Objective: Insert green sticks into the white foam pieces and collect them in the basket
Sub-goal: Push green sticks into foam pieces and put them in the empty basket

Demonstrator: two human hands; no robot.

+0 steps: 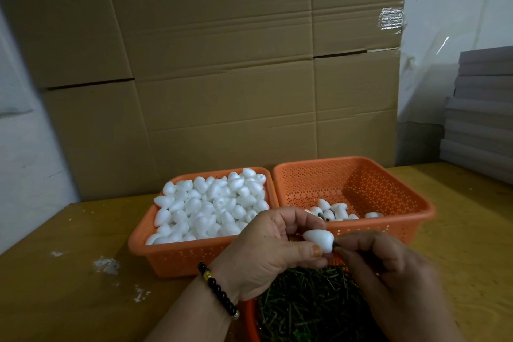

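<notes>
The white foam piece (318, 240) sits in the air just in front of the two orange baskets, held above the heap of green sticks (308, 305); the left hand (273, 251) has it pinched, thumb curled under it and the forefingers curled over the top, with its blunt end turned toward the right hand (388, 272). At that blunt end a dark stub of green stick (336, 244) shows, touching the foam; the right hand's fingertips are pressed together on it, pinching it, though how deep it has gone I cannot tell from here. So the step in hand looks to me like the insertion itself, the stick being seated in the foam.

Just beyond the hands, the right-hand basket (410, 203) holds only a small cluster of finished pieces (337, 212) along its near wall, some showing dark stems; the left-hand basket (144, 244) beside it, rims touching, is heaped with plain foam pieces (211, 205); by that count the job is near its start.

The next move, I'd judge, calls for a straight push along the foam's axis with a firm left-hand grip, since foam dents and a slanted stick could tear out the side; then a short reach forward to drop it in the right-hand basket.

White crumbs (107, 265) lie scattered on the wooden table (55, 230); a beaded bracelet (219, 290) circles the left wrist; cardboard boxes (222, 64) stand stacked behind.
</notes>
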